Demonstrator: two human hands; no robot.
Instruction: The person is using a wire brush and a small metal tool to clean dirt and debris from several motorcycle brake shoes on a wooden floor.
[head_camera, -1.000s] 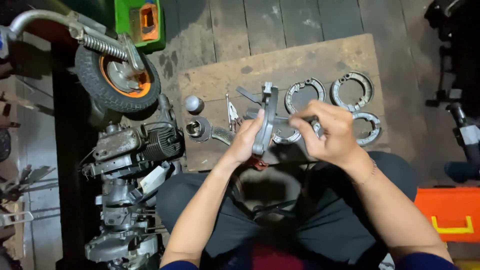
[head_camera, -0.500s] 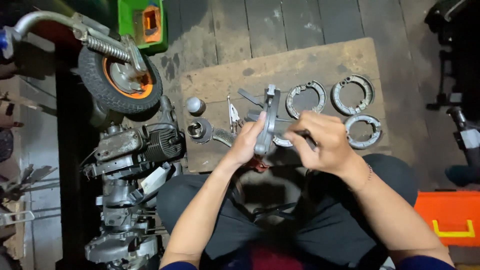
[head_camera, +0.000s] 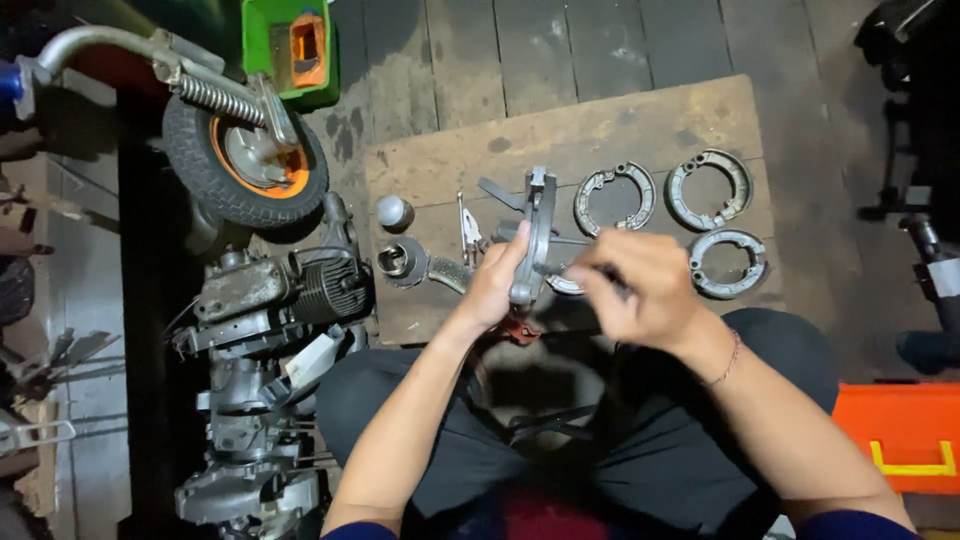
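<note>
My left hand (head_camera: 497, 282) grips a grey metal brake plate (head_camera: 533, 235), held on edge over a sheet of brown cardboard (head_camera: 600, 130). My right hand (head_camera: 635, 288) is closed against the plate's right side; its fingers pinch something too small to make out. Three round sets of brake shoes lie on the cardboard beyond my hands: one (head_camera: 613, 197) at the middle, one (head_camera: 709, 188) at the far right, one (head_camera: 728, 263) near my right wrist.
A small wheel with an orange hub (head_camera: 245, 165) and a grey engine (head_camera: 275, 290) lie left of the cardboard. A metal cup (head_camera: 402, 260), a round knob (head_camera: 393, 212) and pliers (head_camera: 468, 232) rest near my left hand. An orange box (head_camera: 905, 435) sits at right.
My right hand has slid left, closing in against the plate. The left hand keeps the plate almost still.
</note>
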